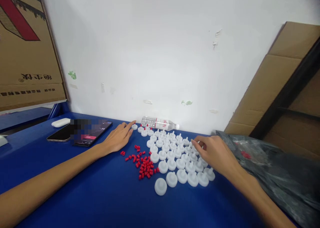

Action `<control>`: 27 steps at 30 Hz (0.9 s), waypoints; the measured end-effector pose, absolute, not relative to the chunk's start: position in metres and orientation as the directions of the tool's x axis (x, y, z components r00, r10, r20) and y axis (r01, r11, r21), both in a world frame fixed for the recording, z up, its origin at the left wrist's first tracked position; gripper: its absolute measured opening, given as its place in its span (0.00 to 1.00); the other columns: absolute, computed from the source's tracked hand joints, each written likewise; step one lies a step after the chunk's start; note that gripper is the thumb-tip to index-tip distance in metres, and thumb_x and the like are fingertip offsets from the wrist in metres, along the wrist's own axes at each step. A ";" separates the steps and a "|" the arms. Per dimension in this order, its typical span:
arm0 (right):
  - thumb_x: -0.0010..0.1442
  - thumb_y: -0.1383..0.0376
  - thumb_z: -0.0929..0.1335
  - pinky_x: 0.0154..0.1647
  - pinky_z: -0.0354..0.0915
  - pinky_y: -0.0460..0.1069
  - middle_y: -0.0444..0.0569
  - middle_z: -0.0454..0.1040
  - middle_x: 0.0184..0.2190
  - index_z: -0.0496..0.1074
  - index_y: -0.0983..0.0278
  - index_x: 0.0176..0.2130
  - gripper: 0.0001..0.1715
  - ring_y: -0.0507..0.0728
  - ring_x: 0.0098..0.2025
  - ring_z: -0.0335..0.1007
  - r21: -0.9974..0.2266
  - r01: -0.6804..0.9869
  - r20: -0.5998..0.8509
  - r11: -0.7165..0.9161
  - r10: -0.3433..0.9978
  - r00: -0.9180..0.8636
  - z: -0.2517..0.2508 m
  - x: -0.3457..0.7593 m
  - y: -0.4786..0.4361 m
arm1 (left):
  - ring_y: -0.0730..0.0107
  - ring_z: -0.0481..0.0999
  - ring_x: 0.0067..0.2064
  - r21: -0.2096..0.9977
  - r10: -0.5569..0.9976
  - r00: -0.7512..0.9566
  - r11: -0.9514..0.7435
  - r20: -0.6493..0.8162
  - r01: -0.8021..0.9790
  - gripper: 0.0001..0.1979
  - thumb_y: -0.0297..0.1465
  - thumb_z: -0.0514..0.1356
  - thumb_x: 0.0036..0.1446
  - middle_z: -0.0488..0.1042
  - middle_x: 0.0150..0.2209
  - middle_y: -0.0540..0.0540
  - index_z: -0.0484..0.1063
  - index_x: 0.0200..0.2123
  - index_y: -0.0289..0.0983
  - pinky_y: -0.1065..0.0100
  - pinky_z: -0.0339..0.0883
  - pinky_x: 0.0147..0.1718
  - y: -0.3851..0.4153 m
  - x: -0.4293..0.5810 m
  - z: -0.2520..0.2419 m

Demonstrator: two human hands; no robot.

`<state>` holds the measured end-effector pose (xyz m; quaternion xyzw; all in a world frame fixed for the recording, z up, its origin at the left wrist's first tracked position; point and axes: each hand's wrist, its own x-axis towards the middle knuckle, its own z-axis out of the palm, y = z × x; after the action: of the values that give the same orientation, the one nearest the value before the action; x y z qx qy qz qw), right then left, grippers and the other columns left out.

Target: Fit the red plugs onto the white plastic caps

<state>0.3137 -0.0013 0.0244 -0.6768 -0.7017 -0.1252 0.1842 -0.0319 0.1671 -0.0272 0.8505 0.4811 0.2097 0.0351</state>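
My left hand (119,137) lies low over the table with its fingers stretched out. Its fingertips reach a white cap (134,127) at the far left of the group. My right hand (212,152) is at the right side of many white spouted caps (172,146), thumb and forefinger drawn together over them. Whatever is between those fingertips, if anything, is hidden. Most of the caps stand with their narrow spouts up. Small red caps (146,168) are scattered in a loose pile between my hands. Several white caps at the back (144,133) have red tips on or beside them.
A clear plastic bottle (162,124) lies on its side against the white wall (160,54). Two phones (93,133) and a white case (60,122) are on the blue table (100,188) at left. A dark plastic bag (272,164) and cardboard (267,77) border the right.
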 end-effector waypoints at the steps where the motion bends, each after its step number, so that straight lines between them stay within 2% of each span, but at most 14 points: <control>1: 0.69 0.56 0.61 0.29 0.58 0.50 0.46 0.78 0.23 0.77 0.60 0.31 0.21 0.58 0.26 0.74 -0.075 0.996 0.431 0.052 0.902 -0.015 0.024 0.314 -0.001 | 0.48 0.75 0.49 0.253 0.837 0.450 -0.529 0.310 0.810 0.31 0.45 0.39 0.71 0.70 0.47 0.38 0.52 0.71 0.42 0.52 0.68 0.49 0.168 -0.030 -0.028; 5: 0.69 0.55 0.61 0.29 0.58 0.50 0.46 0.77 0.22 0.77 0.60 0.31 0.22 0.58 0.26 0.73 -0.078 0.996 0.443 0.052 0.896 -0.012 0.024 0.312 -0.001 | 0.48 0.77 0.47 0.242 0.847 0.449 -0.516 0.284 0.822 0.32 0.47 0.39 0.70 0.69 0.50 0.37 0.52 0.71 0.43 0.53 0.69 0.45 0.168 -0.028 -0.028; 9: 0.69 0.55 0.61 0.29 0.58 0.50 0.47 0.77 0.22 0.77 0.60 0.30 0.22 0.58 0.25 0.73 -0.077 0.995 0.454 0.055 0.891 -0.014 0.025 0.312 -0.002 | 0.50 0.78 0.44 0.254 0.837 0.462 -0.534 0.294 0.806 0.29 0.43 0.42 0.69 0.69 0.50 0.37 0.55 0.70 0.42 0.52 0.68 0.46 0.170 -0.030 -0.028; 13: 0.69 0.56 0.60 0.29 0.59 0.51 0.46 0.77 0.21 0.77 0.60 0.31 0.22 0.58 0.25 0.73 -0.074 0.995 0.461 0.059 0.887 -0.018 0.025 0.313 -0.002 | 0.54 0.77 0.44 0.308 0.810 0.475 -0.575 0.345 0.757 0.24 0.41 0.43 0.69 0.71 0.50 0.38 0.62 0.62 0.39 0.57 0.68 0.45 0.172 -0.032 -0.026; 18: 0.69 0.55 0.60 0.29 0.59 0.51 0.46 0.76 0.21 0.77 0.60 0.31 0.23 0.58 0.25 0.73 -0.074 0.995 0.467 0.065 0.884 -0.023 0.025 0.311 -0.002 | 0.62 0.76 0.35 0.389 0.794 0.483 -0.604 0.369 0.696 0.16 0.43 0.49 0.66 0.75 0.36 0.46 0.68 0.46 0.39 0.65 0.65 0.33 0.172 -0.032 -0.020; 23: 0.68 0.56 0.60 0.29 0.58 0.51 0.46 0.75 0.20 0.76 0.59 0.30 0.22 0.58 0.25 0.73 -0.075 0.995 0.475 0.069 0.880 -0.025 0.026 0.310 -0.003 | 0.65 0.74 0.30 0.445 0.806 0.483 -0.592 0.343 0.672 0.15 0.43 0.52 0.64 0.75 0.29 0.50 0.69 0.43 0.38 0.68 0.63 0.29 0.175 -0.034 -0.019; 27: 0.68 0.58 0.61 0.29 0.58 0.50 0.46 0.76 0.20 0.76 0.59 0.31 0.21 0.58 0.25 0.73 -0.074 0.995 0.475 0.073 0.879 -0.029 0.026 0.309 -0.003 | 0.65 0.73 0.27 0.436 0.799 0.510 -0.601 0.319 0.670 0.19 0.45 0.51 0.64 0.74 0.25 0.50 0.74 0.40 0.37 0.68 0.61 0.27 0.177 -0.034 -0.018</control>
<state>0.3086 -0.0032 0.0256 -0.6661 -0.7034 -0.1409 0.2042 -0.0345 0.1769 -0.0184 0.8591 0.4275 0.2498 0.1292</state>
